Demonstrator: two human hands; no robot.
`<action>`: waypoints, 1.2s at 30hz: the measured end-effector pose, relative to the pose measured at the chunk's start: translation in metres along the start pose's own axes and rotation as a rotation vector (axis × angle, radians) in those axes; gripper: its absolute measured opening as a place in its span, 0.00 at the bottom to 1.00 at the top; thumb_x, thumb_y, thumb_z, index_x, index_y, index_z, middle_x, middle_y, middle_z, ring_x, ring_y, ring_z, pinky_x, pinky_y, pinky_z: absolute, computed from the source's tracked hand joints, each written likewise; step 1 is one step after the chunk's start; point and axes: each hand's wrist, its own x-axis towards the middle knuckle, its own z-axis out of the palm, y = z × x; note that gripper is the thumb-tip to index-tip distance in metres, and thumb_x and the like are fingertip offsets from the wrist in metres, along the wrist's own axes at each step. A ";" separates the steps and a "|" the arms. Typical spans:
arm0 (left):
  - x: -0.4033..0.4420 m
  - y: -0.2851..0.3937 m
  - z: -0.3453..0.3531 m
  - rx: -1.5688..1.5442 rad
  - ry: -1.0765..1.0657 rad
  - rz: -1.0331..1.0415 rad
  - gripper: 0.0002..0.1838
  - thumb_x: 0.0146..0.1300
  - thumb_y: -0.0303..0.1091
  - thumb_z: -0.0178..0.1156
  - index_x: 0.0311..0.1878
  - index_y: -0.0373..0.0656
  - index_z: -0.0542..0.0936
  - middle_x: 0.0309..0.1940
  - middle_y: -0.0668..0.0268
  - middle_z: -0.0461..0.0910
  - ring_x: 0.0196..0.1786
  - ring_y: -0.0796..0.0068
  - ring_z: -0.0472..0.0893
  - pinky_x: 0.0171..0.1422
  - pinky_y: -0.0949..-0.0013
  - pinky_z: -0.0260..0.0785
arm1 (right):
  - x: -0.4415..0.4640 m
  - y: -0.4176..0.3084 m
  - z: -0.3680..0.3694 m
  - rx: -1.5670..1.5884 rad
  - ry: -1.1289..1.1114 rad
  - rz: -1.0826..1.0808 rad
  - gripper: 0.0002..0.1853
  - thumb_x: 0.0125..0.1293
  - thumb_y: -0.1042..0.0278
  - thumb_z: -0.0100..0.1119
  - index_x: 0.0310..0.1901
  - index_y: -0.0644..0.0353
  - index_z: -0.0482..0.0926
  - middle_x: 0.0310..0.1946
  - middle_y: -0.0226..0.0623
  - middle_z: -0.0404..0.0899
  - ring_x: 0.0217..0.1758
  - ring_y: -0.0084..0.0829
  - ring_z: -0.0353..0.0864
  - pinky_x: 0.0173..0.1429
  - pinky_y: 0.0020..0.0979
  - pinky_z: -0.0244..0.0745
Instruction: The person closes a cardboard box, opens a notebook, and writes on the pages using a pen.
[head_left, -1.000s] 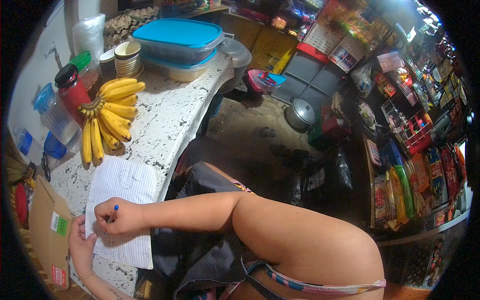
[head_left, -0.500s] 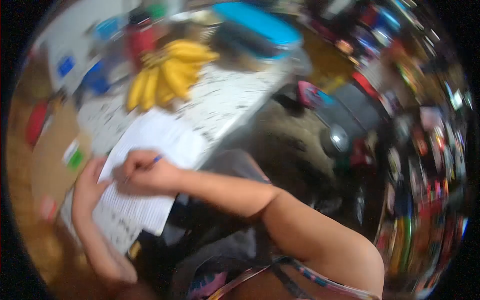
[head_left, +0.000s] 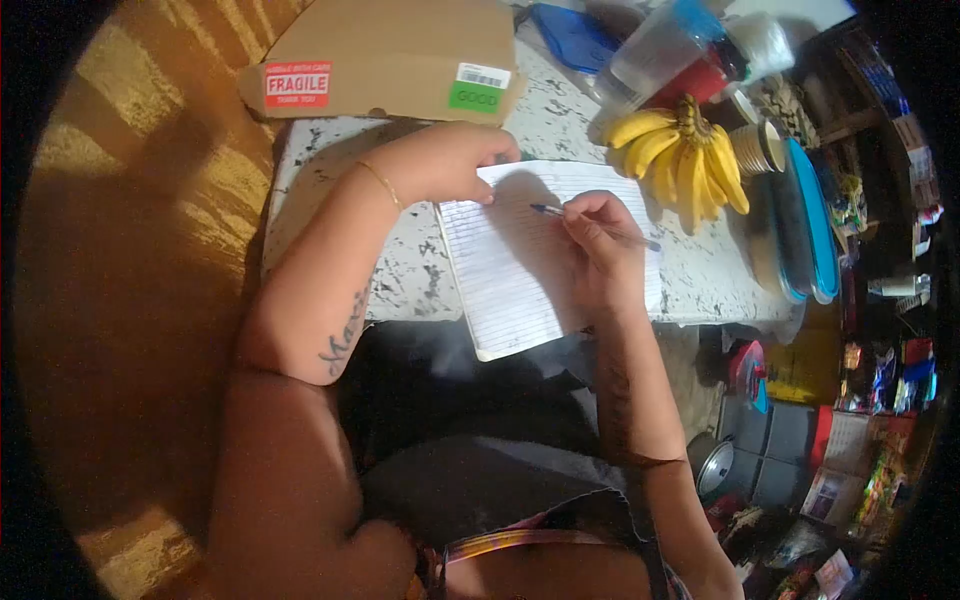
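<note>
A sheaf of lined paper (head_left: 500, 300) with handwriting on it lies at a slant on the white, dark-flecked table, its near corner over the edge. My right hand (head_left: 610, 245) is closed around a pen (head_left: 546, 210), whose tip points left just over the page; whether it touches cannot be made out. At the paper's upper left corner rests my left hand (head_left: 450, 165), thumb and forefinger apart, the thumb on the sheet. Its other fingers are mostly hidden. A shadow falls across the middle of the page.
Beyond my left hand lies a cardboard box (head_left: 390, 60) with "FRAGILE" and "GOOD" stickers. Bananas (head_left: 690, 165) sit right of the paper, near stacked cups (head_left: 757, 148), a blue-lidded container (head_left: 810, 220) and a clear blue-topped container (head_left: 665, 45). Crowded shelves (head_left: 900, 330) stand far right.
The view has turned and sharpened, so the box now shows at the top and the bananas at the right. The pen stays in my right hand, my left hand at the paper's edge.
</note>
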 end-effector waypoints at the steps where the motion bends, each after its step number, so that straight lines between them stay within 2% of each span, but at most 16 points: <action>1: 0.000 0.000 0.000 0.004 -0.005 -0.002 0.24 0.51 0.24 0.67 0.55 0.42 0.78 0.43 0.59 0.82 0.49 0.65 0.80 0.52 0.63 0.73 | 0.000 -0.001 0.002 -0.057 -0.027 -0.007 0.03 0.66 0.77 0.60 0.39 0.60 0.78 0.34 0.30 0.80 0.37 0.21 0.76 0.41 0.22 0.71; 2: 0.000 0.000 0.000 0.009 -0.010 -0.003 0.24 0.51 0.23 0.67 0.55 0.42 0.78 0.43 0.61 0.81 0.49 0.67 0.79 0.52 0.64 0.73 | 0.000 -0.001 0.004 -0.113 -0.054 -0.016 0.04 0.65 0.78 0.60 0.40 0.62 0.77 0.35 0.30 0.80 0.38 0.22 0.77 0.43 0.22 0.72; 5: 0.003 -0.007 0.001 0.071 -0.014 0.030 0.24 0.51 0.26 0.68 0.54 0.43 0.79 0.45 0.56 0.84 0.47 0.61 0.83 0.48 0.62 0.74 | -0.003 -0.006 0.020 -0.225 -0.099 -0.044 0.05 0.65 0.81 0.62 0.40 0.63 0.77 0.36 0.31 0.80 0.39 0.21 0.78 0.45 0.21 0.72; 9: 0.006 -0.010 0.003 0.032 -0.051 -0.032 0.24 0.50 0.26 0.68 0.54 0.43 0.79 0.43 0.57 0.84 0.44 0.61 0.83 0.46 0.61 0.75 | 0.004 0.004 0.017 -0.378 -0.142 -0.126 0.05 0.65 0.80 0.64 0.38 0.64 0.76 0.36 0.32 0.81 0.40 0.20 0.78 0.46 0.21 0.72; 12: 0.007 -0.011 0.003 0.033 -0.049 -0.025 0.24 0.51 0.25 0.67 0.54 0.43 0.79 0.42 0.57 0.85 0.44 0.61 0.84 0.45 0.62 0.75 | 0.009 0.016 0.011 -0.428 -0.116 -0.208 0.06 0.66 0.76 0.66 0.34 0.63 0.76 0.32 0.30 0.81 0.38 0.18 0.78 0.43 0.20 0.72; 18: 0.004 -0.008 0.005 0.018 -0.012 -0.034 0.22 0.54 0.23 0.65 0.55 0.43 0.79 0.43 0.58 0.85 0.45 0.61 0.84 0.47 0.62 0.76 | 0.000 0.003 0.016 -0.627 -0.054 -0.224 0.12 0.68 0.69 0.67 0.28 0.61 0.76 0.24 0.26 0.79 0.30 0.16 0.73 0.37 0.20 0.68; 24: 0.005 -0.003 0.002 -0.037 -0.058 -0.106 0.21 0.55 0.20 0.63 0.54 0.43 0.79 0.43 0.58 0.85 0.45 0.62 0.84 0.48 0.62 0.76 | -0.005 0.008 0.027 -0.432 -0.135 -0.218 0.11 0.68 0.67 0.67 0.30 0.62 0.78 0.26 0.27 0.79 0.31 0.16 0.71 0.36 0.20 0.67; 27: 0.006 -0.009 0.004 -0.022 -0.044 -0.062 0.21 0.55 0.20 0.62 0.54 0.43 0.79 0.43 0.58 0.85 0.45 0.63 0.84 0.48 0.62 0.76 | -0.001 0.017 0.025 -0.549 -0.152 -0.241 0.10 0.68 0.69 0.66 0.30 0.61 0.77 0.27 0.27 0.79 0.32 0.16 0.72 0.36 0.20 0.67; 30: 0.006 -0.008 0.003 -0.013 -0.049 -0.075 0.22 0.53 0.20 0.63 0.54 0.43 0.79 0.42 0.59 0.84 0.45 0.64 0.82 0.49 0.63 0.75 | -0.005 0.015 0.028 -0.259 -0.008 -0.139 0.12 0.72 0.63 0.62 0.31 0.60 0.77 0.28 0.29 0.80 0.30 0.16 0.72 0.34 0.20 0.67; 33: 0.007 -0.007 0.004 0.009 -0.027 -0.060 0.24 0.50 0.20 0.67 0.54 0.42 0.79 0.39 0.62 0.82 0.45 0.68 0.80 0.51 0.64 0.73 | 0.002 0.010 0.021 -0.287 0.253 -0.254 0.15 0.75 0.58 0.55 0.35 0.60 0.77 0.28 0.33 0.81 0.26 0.17 0.70 0.30 0.20 0.64; 34: 0.005 -0.009 0.005 0.019 0.008 -0.018 0.24 0.50 0.21 0.68 0.53 0.42 0.79 0.40 0.62 0.82 0.45 0.67 0.80 0.51 0.64 0.73 | 0.006 0.010 0.014 -0.360 0.301 -0.264 0.15 0.76 0.56 0.51 0.40 0.60 0.76 0.30 0.37 0.82 0.25 0.18 0.69 0.30 0.20 0.62; 36: 0.004 -0.009 0.005 0.029 0.030 0.025 0.24 0.50 0.23 0.69 0.53 0.42 0.79 0.40 0.62 0.82 0.45 0.67 0.80 0.51 0.64 0.73 | 0.006 0.007 0.009 -0.196 0.315 -0.191 0.12 0.74 0.60 0.53 0.42 0.61 0.76 0.32 0.38 0.82 0.27 0.18 0.70 0.31 0.20 0.63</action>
